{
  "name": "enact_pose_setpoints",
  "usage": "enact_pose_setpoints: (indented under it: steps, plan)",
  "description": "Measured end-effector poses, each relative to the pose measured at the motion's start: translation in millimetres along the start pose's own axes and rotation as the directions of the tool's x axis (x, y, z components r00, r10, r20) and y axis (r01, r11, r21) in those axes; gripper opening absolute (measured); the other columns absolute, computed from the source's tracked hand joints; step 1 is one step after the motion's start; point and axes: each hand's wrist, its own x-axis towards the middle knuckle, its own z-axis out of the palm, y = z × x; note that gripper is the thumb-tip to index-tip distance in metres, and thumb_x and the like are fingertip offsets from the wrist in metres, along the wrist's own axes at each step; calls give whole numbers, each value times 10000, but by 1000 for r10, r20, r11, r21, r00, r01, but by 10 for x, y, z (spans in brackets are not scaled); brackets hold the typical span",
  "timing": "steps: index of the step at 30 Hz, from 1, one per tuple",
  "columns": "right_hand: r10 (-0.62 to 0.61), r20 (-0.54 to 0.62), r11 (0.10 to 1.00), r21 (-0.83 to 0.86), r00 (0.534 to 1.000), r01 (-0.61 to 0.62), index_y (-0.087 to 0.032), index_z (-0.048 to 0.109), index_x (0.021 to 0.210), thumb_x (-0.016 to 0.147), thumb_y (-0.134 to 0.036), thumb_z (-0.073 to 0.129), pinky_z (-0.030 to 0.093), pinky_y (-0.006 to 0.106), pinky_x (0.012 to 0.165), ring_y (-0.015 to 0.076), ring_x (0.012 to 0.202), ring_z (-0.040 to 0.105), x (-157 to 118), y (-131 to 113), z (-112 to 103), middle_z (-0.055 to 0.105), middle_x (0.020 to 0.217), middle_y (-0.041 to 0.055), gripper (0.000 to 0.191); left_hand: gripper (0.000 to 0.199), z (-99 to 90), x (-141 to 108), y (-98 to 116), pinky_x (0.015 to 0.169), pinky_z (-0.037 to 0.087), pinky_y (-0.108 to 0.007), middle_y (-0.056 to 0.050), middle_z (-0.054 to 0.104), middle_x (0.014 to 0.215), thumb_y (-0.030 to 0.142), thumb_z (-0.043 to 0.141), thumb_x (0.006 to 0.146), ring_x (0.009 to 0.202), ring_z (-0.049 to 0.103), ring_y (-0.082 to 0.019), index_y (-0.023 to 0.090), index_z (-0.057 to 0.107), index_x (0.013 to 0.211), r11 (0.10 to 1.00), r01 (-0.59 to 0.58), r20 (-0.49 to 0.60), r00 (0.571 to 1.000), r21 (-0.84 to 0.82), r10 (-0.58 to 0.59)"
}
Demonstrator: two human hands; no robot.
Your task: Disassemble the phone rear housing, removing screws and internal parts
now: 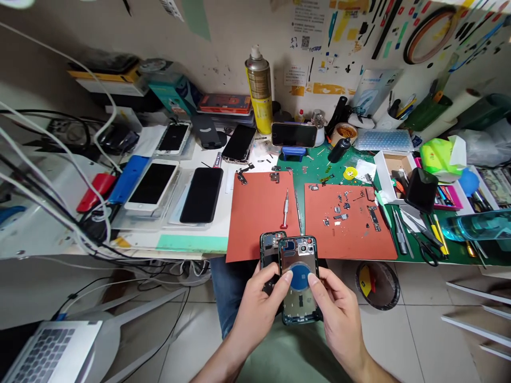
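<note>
Both hands are in front of the table edge, over the lap. My left hand (261, 298) is closed round a dark phone housing (273, 242), and its thumb presses on a second one. That second phone housing (300, 303) lies partly over the first, its inside facing up, with a round blue pad in the middle. My right hand (337, 303) grips its right side, thumb by the pad. Beyond them, a screwdriver (286, 207) rests on the left orange mat (247, 218), with a thin metal tool (298, 210) beside it. Small phone parts (341, 216) lie scattered on the right orange mat (319, 247).
Phones, among them a black one (202, 195) and a white one (154, 183), lie at left. A yellow spray can (260, 96) stands by the wall. Scissors (426, 250) and a blue bottle (477, 226) are at right. A waste bin (393, 298) stands on the floor.
</note>
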Motion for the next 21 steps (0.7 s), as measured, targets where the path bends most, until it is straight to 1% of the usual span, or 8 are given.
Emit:
enact_pose_setpoints:
  steps: [4,6,11,15,17,21]
  plan:
    - [-36,20,999,-4,999,36,-220,793,1155,1060,-484,662,460,258,753,173,832,535,-8,25,8,650,874,11,310,468,14,27,40,858,456,-310,-9,569,806,546,604,987,916,557,-221,240,435,676,1000,8,-45,999,-15,-9]
    - [-36,26,999,-4,999,36,-226,791,1162,1067,-472,658,460,256,776,172,848,537,-9,34,7,645,874,6,295,477,20,27,55,856,453,-310,-8,553,780,541,608,983,924,556,-224,240,427,661,1000,7,-60,998,-16,-8]
    - [-19,16,999,26,1000,19,-237,786,1173,1065,-460,669,447,247,753,162,824,518,-22,47,16,604,833,-9,274,453,40,17,83,838,468,-314,-12,583,781,529,611,975,888,559,-221,236,477,656,1000,7,-68,998,-22,-9]
    - [-14,28,999,34,1000,13,-242,783,1182,1070,-467,654,463,253,758,160,804,519,-30,43,24,661,889,3,283,416,45,24,115,861,490,-327,-26,649,816,535,625,966,954,599,-248,232,576,685,999,2,-59,998,-35,-4]
    - [-15,23,1000,12,1000,14,-238,787,1157,1063,-473,661,471,253,773,167,817,539,-26,41,18,664,873,2,283,410,39,31,124,879,494,-333,-29,670,831,538,617,974,971,608,-254,231,608,702,999,1,-52,999,-39,-3]
    - [-7,13,1000,-8,1000,7,-230,786,1089,1049,-495,671,475,255,781,184,851,573,-15,46,8,617,806,-7,292,453,23,39,115,895,480,-333,-22,635,804,554,626,970,989,609,-257,233,539,663,999,18,-45,999,-50,-20]
